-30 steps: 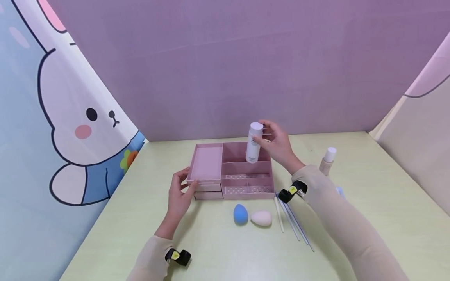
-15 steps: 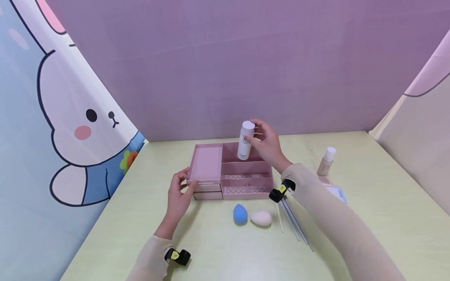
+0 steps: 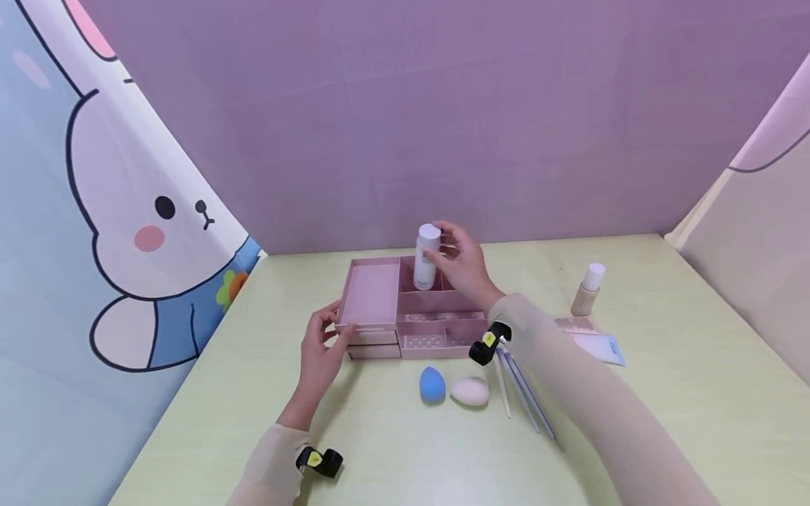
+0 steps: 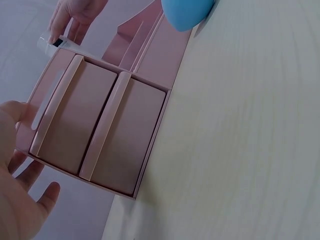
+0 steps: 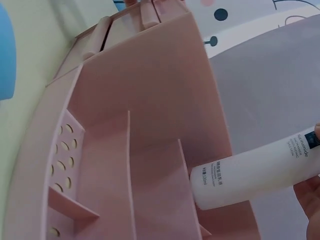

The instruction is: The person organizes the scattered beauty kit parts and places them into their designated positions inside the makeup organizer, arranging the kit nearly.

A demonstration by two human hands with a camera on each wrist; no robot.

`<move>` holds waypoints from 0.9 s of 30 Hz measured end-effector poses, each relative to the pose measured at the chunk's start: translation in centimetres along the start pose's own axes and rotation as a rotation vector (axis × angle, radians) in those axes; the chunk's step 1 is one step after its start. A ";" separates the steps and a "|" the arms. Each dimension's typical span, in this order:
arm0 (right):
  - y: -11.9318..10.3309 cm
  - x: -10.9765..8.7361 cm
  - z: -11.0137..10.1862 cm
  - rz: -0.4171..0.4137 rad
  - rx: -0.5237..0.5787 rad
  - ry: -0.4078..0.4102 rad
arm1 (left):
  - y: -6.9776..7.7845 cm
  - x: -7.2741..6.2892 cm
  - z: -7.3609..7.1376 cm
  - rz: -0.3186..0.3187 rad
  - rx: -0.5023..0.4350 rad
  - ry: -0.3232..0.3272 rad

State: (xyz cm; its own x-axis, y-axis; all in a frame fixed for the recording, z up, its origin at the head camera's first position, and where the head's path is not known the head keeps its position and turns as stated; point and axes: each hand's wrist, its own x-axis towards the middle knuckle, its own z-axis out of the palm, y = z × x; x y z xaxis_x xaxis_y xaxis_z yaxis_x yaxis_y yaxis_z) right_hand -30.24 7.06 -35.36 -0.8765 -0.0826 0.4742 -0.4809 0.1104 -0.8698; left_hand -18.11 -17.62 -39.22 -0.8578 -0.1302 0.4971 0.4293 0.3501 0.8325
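Note:
A white lotion bottle [image 3: 425,258] with a white cap is held near its top by my right hand [image 3: 467,266], thumb and fingertips around it. In the right wrist view, the lower end of the printed bottle [image 5: 250,172] is at the rear compartment of a pink desk organizer [image 3: 370,292], close to the tall middle wall. My left hand [image 3: 321,357] grips the organizer's front left corner, thumb at the front edge and fingers along the side. Two closed drawers [image 4: 95,120] show in the left wrist view.
Before the organizer lie a blue makeup sponge [image 3: 432,385], a pale pink makeup sponge [image 3: 470,391] and several thin brushes [image 3: 522,390]. On the right a foundation bottle [image 3: 587,289] stands behind a light blue packet [image 3: 600,348]. A purple backdrop [image 3: 443,119] rises behind the table.
My right hand has carried the lotion bottle leftward over the rear compartment, then slightly down. My left hand stays on the organizer's corner.

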 end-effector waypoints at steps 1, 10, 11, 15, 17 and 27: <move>0.1 0.0 0.1 0.005 -0.003 -0.002 | 0.0 0.0 0.0 0.000 -0.001 -0.001; 1.1 0.0 1.0 0.022 0.024 -0.042 | 0.3 0.0 -0.1 -0.013 -0.007 -0.011; 1.2 0.1 1.1 0.020 0.022 -0.046 | 0.3 0.0 -0.1 -0.010 -0.007 -0.011; 1.6 0.2 1.4 0.007 0.013 -0.060 | 0.3 0.0 -0.2 0.002 -0.007 -0.012; 1.8 0.1 1.5 0.010 0.004 -0.066 | 0.3 0.0 -0.2 0.006 -0.009 -0.012; 2.9 -0.4 2.3 0.027 -0.058 -0.117 | 0.3 -0.1 -0.3 -0.020 -0.011 -0.014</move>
State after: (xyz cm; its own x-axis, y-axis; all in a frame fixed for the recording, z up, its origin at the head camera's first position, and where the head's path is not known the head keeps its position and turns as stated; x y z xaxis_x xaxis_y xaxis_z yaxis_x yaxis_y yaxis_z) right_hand -31.23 5.16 -38.37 -0.8826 -0.1937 0.4283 -0.4602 0.1706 -0.8713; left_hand -17.82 -17.76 -39.00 -0.8701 -0.1240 0.4771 0.4152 0.3372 0.8449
